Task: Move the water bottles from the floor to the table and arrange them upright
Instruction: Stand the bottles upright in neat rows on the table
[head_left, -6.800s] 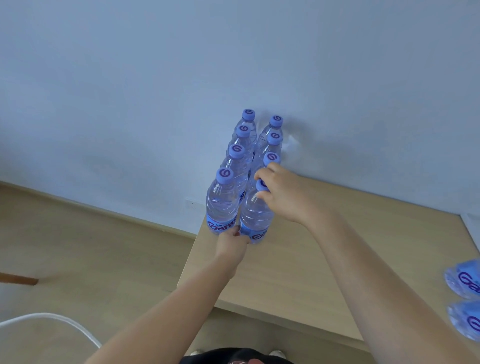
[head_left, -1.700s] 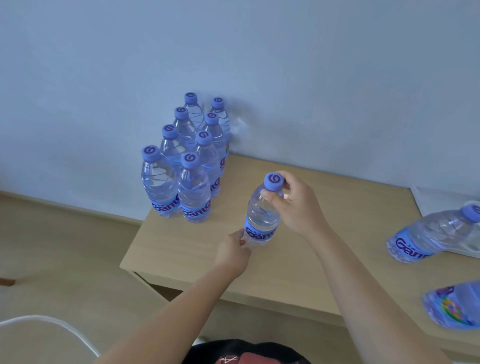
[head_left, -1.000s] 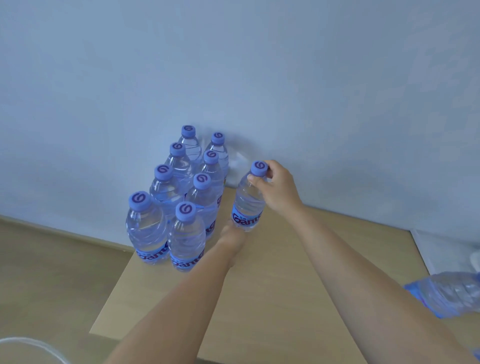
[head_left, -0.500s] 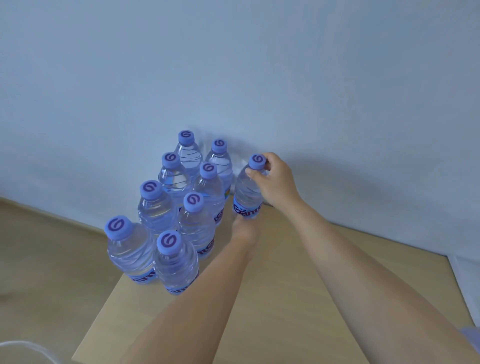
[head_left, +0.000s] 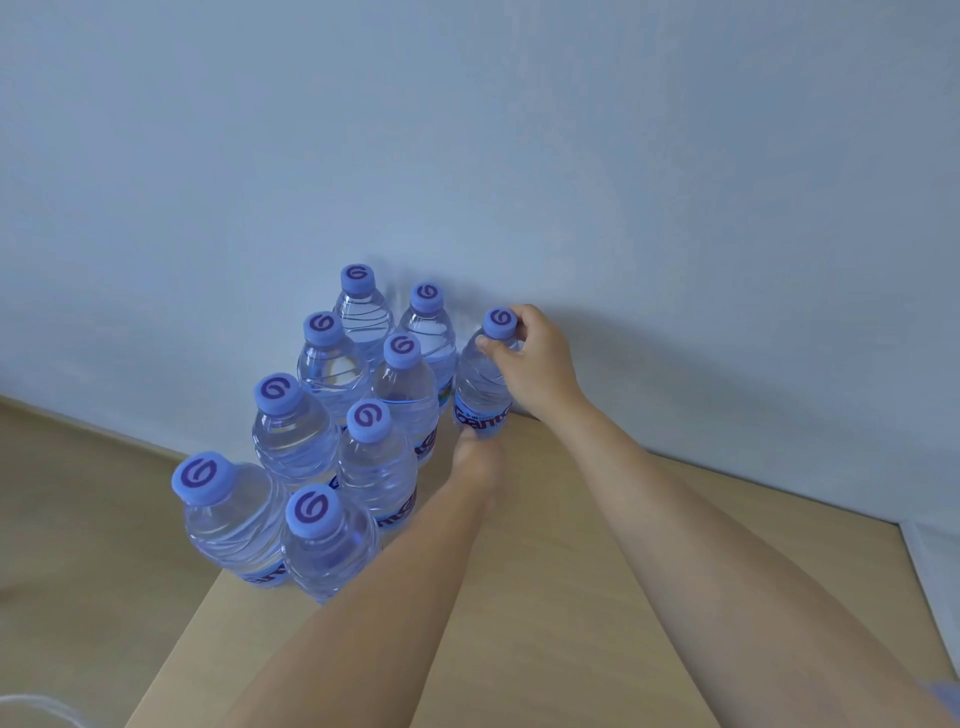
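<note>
Head view: right hand (head_left: 535, 358) pinches the cap and neck of the ninth bottle (head_left: 483, 384); left hand (head_left: 475, 457) touches its base, finger curl hidden. Bottle upright on the table (head_left: 571, 597), against the wall, beside eight standing bottles (head_left: 332, 447). Seat it flush, then release gently. Earlier it was at mid-table; now it starts a third column.

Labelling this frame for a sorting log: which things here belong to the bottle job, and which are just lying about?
Job:
held bottle
eight standing bottles
table
right hand at its cap
left hand at its base

Lying about:
white cord
</note>
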